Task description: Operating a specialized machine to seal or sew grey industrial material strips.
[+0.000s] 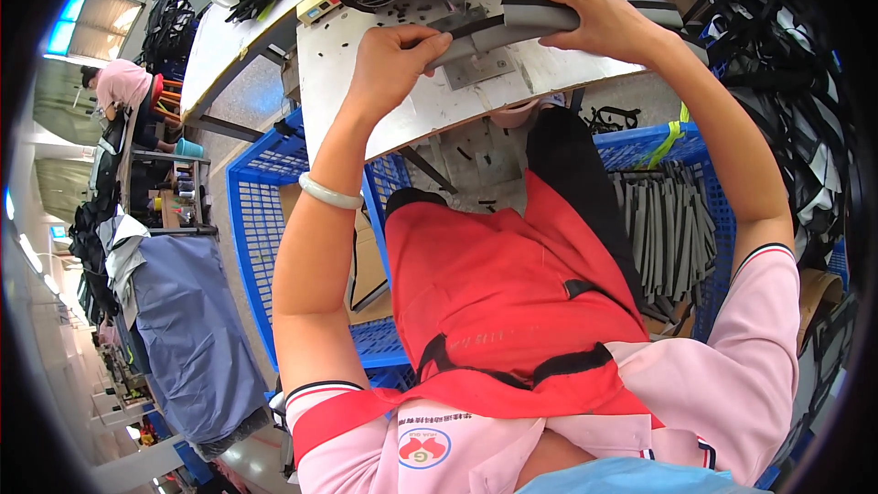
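Bright overall; the window (66, 26) glares blue-white at far left; outlines bend toward black corners.

L hand (393, 64) pinched, thumb/idx | R hand (608, 26) gripping | arms (338, 151) fwd, bent

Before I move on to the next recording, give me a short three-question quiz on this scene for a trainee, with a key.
1. True or false: the left hand and the right hand are both on the curved gray piece.
2. What colour is the apron over the person's lap?
a) green
b) red
c) yellow
3. Fill in: the blue crate on the person's right holds many ____.

Key:
1. True: each hand grips it, the left hand toward one end.
2. b
3. gray strips
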Tool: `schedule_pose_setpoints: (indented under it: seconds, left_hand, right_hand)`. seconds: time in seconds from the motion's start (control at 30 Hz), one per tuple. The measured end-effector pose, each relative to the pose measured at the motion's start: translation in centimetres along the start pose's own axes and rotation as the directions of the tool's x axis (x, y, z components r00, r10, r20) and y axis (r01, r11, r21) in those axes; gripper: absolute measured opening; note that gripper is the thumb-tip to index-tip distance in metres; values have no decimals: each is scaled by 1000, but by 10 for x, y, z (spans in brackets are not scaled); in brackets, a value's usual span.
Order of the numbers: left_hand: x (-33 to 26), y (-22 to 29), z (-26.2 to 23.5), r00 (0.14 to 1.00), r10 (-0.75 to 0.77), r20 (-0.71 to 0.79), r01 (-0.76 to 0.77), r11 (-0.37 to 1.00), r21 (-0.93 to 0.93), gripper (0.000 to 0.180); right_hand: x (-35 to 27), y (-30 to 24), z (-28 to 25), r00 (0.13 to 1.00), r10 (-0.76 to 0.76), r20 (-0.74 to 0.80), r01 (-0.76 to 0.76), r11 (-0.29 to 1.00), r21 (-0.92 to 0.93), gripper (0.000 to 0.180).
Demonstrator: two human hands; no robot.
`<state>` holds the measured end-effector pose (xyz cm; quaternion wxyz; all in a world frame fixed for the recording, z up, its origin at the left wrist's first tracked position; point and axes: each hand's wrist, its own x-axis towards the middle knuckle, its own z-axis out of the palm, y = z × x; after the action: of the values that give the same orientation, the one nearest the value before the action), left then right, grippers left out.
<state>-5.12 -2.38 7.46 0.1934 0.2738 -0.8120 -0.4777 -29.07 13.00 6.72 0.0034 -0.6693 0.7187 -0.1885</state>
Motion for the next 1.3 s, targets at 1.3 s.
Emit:
schedule_pose_setpoints:
  seconds: [1.3]
  left_hand:
    - [-14, 2, 57, 958, -1, 286, -40, 990, 136, 31]
  right_hand:
    - [-60, -139, 87, 673, -727, -135, 667, 675, -315, 13]
